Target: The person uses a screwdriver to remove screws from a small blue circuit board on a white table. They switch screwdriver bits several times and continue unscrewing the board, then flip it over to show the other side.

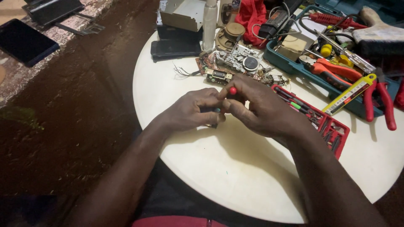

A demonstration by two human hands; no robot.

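At frame centre, the right hand [256,107] pinches a red-capped screwdriver [232,91]; the left hand [193,110] curls around a small part (mostly hidden) over the white counter [219,168]. Circuit boards [235,63] lie just above.

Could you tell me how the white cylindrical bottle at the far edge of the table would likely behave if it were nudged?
The white bottle stands upright, tall and narrow, so it would probably tip rather than slide. Once down, its round body might roll across the smooth white table. The circuit boards just beside it could stop it.
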